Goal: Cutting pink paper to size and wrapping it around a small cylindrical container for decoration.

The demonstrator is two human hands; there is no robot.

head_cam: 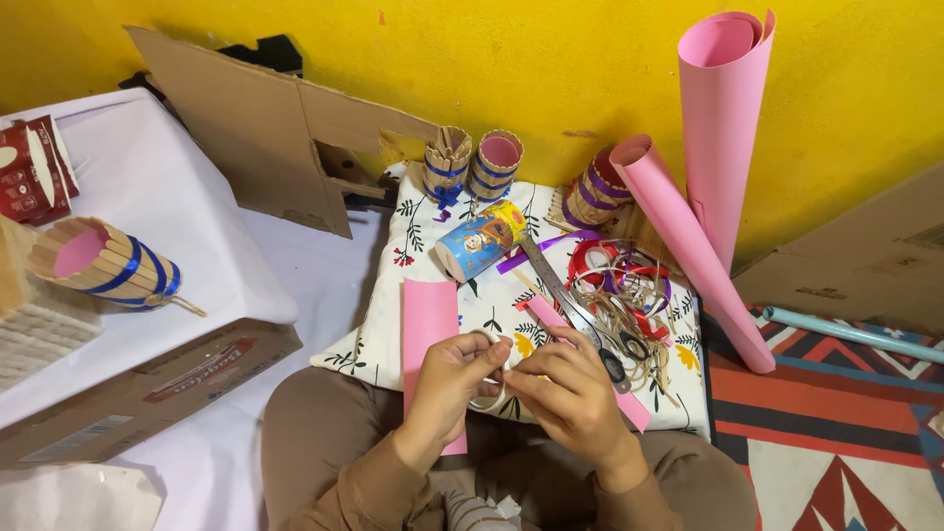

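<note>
Both hands meet over the lap at frame bottom. Left hand [447, 379] pinches a white tape roll [489, 388] by its rim; right hand [570, 388] is closed on the roll's other side, fingertips at its edge, maybe picking at the tape end, can't tell. Roll sits between the hands, hole roughly facing the camera, equally near both.

Pink paper strip [429, 320] lies under the left hand, long axis running away from the body, on a floral cushion [413, 246]. Scissors [580, 315] just beyond the right hand, blades pointing away.

Containers: stick-built cups [472, 162] at the cushion's far edge, one lined pink, contents not visible; another stick cup [98, 264] on its side on the white box at left, pink inside, looks empty.
</note>
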